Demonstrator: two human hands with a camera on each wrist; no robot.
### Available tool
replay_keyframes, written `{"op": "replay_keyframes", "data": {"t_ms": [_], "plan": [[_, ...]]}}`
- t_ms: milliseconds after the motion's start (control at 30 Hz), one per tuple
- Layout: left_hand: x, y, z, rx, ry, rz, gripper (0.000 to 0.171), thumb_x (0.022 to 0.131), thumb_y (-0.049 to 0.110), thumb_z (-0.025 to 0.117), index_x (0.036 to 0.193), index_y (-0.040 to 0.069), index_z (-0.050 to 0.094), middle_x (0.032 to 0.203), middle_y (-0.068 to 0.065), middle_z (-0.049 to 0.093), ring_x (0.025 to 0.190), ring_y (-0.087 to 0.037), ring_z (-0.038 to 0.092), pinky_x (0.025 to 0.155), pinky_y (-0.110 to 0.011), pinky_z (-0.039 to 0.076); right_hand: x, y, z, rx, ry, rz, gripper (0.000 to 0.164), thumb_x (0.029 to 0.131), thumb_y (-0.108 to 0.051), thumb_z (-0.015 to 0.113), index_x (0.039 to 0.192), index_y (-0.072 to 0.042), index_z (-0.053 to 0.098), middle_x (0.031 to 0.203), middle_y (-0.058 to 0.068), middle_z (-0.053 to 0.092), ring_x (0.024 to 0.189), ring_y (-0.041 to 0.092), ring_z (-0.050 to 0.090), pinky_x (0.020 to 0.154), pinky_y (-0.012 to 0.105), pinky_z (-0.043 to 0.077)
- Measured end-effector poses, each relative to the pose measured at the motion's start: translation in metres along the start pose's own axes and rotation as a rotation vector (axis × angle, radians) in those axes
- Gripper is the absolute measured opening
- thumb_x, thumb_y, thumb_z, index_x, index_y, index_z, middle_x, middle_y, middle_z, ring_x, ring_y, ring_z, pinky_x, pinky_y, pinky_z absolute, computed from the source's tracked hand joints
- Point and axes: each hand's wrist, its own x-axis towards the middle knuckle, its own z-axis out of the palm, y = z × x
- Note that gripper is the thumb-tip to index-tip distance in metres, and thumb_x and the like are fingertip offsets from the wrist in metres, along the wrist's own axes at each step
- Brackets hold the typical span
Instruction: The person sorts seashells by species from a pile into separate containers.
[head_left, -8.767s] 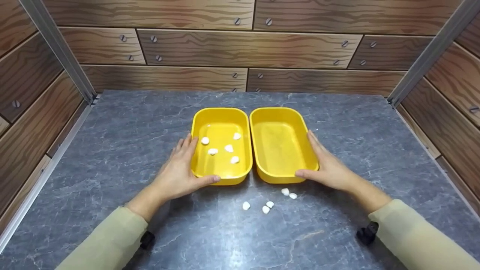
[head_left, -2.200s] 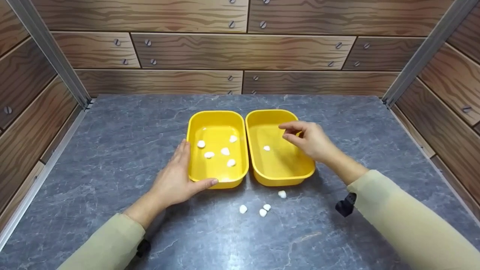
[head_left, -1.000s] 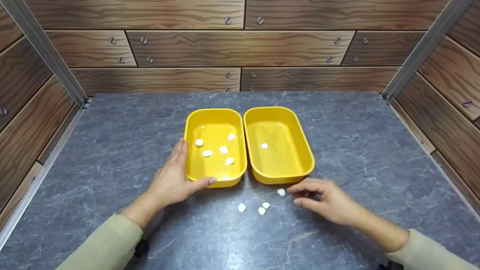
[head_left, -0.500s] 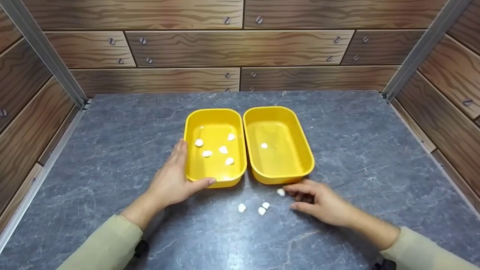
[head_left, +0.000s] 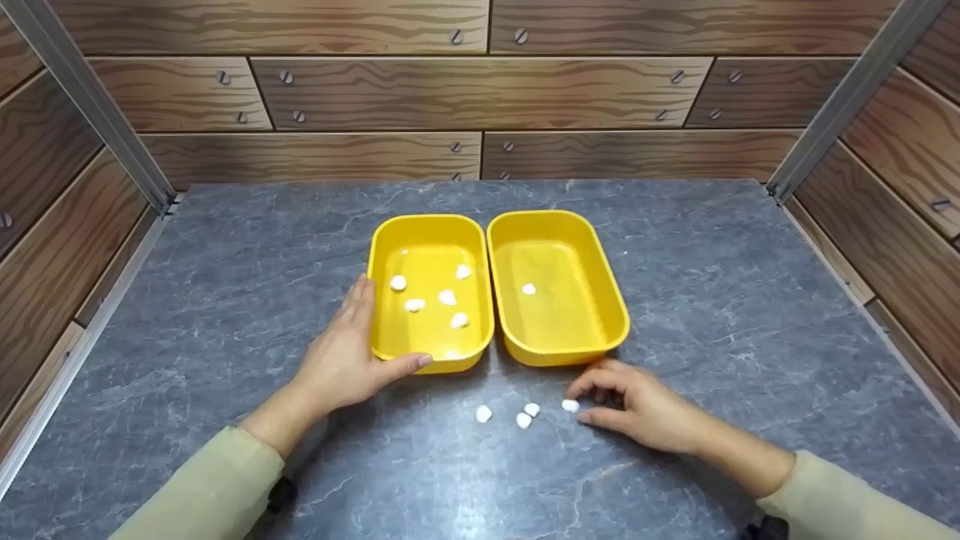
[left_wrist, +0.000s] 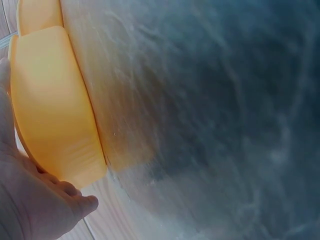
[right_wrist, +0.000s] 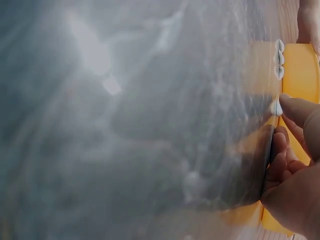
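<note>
My left hand rests on the near left corner of the left yellow box, fingers straight along its side and thumb on the front rim. Several small white pebble-like pieces lie inside it. My right hand is low on the table, before the right yellow box, with fingers bent. Its thumb and index fingertip hold a white pebble-like piece between them at the table surface; in the right wrist view the thumb touches this piece. One white piece lies in the right box.
Three more white pieces lie on the grey marbled table left of my right hand: a lone piece and a close pair. The boxes stand side by side. Wood-patterned walls enclose the back and sides.
The right hand has come from above the right box to the table. Its fingertips have drawn the nearest white piece a little toward me. The left hand keeps its place.
</note>
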Motion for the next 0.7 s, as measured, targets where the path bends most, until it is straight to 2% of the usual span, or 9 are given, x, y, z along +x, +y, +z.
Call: {"op": "replay_keyframes", "data": {"t_ms": [100, 300, 533, 700], "plan": [[-0.0002, -0.0004, -0.0001, 0.003, 0.003, 0.001, 0.141, 0.079, 0.089, 0.066, 0.168, -0.002, 0.007, 0.176, -0.020, 0.004, 0.161, -0.038, 0.012, 0.125, -0.059, 0.025, 0.0002, -0.0005, -0.0002, 0.007, -0.006, 0.002, 0.023, 0.096, -0.028, 0.081, 0.118, -0.025, 0.076, 0.107, -0.007, 0.065, 0.093, 0.012, 0.061, 0.082, 0.028, 0.054], [-0.0003, -0.0005, -0.0003, -0.003, 0.009, 0.003, 0.141, 0.079, 0.088, 0.067, 0.168, -0.003, 0.007, 0.176, -0.021, 0.005, 0.161, -0.039, 0.012, 0.124, -0.060, 0.024, -0.0007, -0.0011, 0.0003, 0.001, -0.002, -0.030, 0.031, 0.096, -0.028, 0.081, 0.126, -0.021, 0.076, 0.109, -0.006, 0.066, 0.094, 0.013, 0.061, 0.082, 0.028, 0.053], [-0.0006, 0.0009, -0.0004, -0.012, 0.009, 0.001, 0.139, 0.080, 0.086, 0.069, 0.168, -0.003, 0.007, 0.176, -0.021, 0.005, 0.161, -0.039, 0.013, 0.124, -0.061, 0.026, -0.0002, -0.0005, -0.0012, -0.022, -0.007, -0.026, 0.019, 0.097, -0.028, 0.080, 0.116, -0.027, 0.079, 0.114, -0.011, 0.068, 0.106, 0.013, 0.063, 0.096, 0.033, 0.053], [-0.0013, 0.0010, 0.0000, -0.013, 0.006, 0.006, 0.141, 0.079, 0.087, 0.068, 0.168, -0.003, 0.007, 0.176, -0.020, 0.004, 0.161, -0.039, 0.012, 0.124, -0.061, 0.024, -0.0006, -0.0011, 0.0004, -0.019, -0.006, -0.034, 0.012, 0.098, -0.026, 0.079, 0.110, -0.027, 0.078, 0.111, -0.010, 0.066, 0.102, 0.013, 0.062, 0.092, 0.032, 0.053]]}}
